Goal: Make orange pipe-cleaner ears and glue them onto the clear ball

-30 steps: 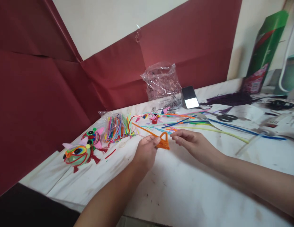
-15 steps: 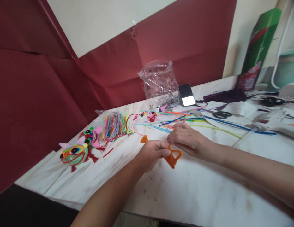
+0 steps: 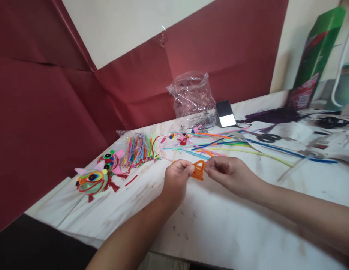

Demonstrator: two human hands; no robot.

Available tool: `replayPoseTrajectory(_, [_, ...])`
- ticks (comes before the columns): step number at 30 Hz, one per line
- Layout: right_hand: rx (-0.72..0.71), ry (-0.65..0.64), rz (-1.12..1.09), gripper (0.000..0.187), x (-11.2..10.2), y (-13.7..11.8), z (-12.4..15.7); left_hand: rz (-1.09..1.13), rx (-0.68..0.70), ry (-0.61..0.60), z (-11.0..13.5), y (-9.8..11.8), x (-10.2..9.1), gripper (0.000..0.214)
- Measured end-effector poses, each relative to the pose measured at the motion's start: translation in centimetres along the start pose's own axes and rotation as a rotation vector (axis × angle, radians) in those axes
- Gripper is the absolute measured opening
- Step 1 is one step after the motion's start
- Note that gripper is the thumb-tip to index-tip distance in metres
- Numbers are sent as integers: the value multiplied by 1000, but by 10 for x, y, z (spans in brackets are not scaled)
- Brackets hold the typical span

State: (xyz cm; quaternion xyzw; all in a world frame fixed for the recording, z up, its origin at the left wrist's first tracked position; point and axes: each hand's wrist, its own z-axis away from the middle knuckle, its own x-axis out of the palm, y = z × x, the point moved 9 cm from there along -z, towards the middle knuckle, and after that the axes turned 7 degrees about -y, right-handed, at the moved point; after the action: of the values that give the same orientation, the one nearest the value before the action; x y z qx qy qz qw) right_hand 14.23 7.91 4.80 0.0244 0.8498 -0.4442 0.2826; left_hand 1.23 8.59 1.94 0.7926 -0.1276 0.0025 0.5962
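An orange pipe cleaner (image 3: 198,171), bent into a small shape with side-by-side loops, is held up above the white marbled table (image 3: 233,225). My left hand (image 3: 177,176) pinches its left side between thumb and fingers. On its right edge, the fingertips of my right hand (image 3: 229,172) are closed, pinching the orange strand. Behind the hands lie loose coloured pipe cleaners (image 3: 210,146). A bundle of short pipe cleaners (image 3: 140,150) in clear plastic is further left.
Two colourful fish-like crafts (image 3: 92,180) with tassels stand at left. A clear plastic bag (image 3: 191,97) and a phone (image 3: 226,114) are at the back. Scissors (image 3: 267,138), a white glue gun (image 3: 331,144), purple tassel threads (image 3: 271,115) and a green box (image 3: 317,56) occupy the right.
The orange piece has risen and turned, with its loops now pointing up. My right hand has come down level with my left hand, and its fingers have closed at the piece's right edge.
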Motion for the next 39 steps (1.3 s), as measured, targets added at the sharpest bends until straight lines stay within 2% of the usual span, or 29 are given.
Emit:
replayPoseTrajectory(7, [91,-29,-128,15,9,9,3,-42,74,19,3,8,1,10])
replayPoseTrajectory(12, [87,3,-86,22,6,6,4,-79,121,25,5,13,4,8])
replayPoseTrajectory(19, [35,3,-53,25,-3,-1,1,-139,49,32,3,10,1,14])
replayPoseTrajectory(21, [43,-17,-53,24,-2,-1,0,-225,62,-4,3,16,4,13])
replayPoseTrajectory(23, [49,-36,-60,22,0,-1,0,-360,134,-33,4,28,8,8])
replayPoseTrajectory(25, [41,-45,-69,22,2,-3,1,-480,219,-35,7,40,12,10])
replayPoseTrajectory(27, [39,-53,-75,22,3,-4,1,-522,248,-28,9,43,14,13])
replayPoseTrajectory(29, [59,-63,-87,22,4,-2,1,-494,221,-33,9,40,14,15])
replayPoseTrajectory(35, [108,-63,-104,22,4,7,0,-306,20,-72,5,16,13,15])
replayPoseTrajectory(39, [118,-115,-153,23,8,8,-2,-218,-31,-44,4,5,7,16])
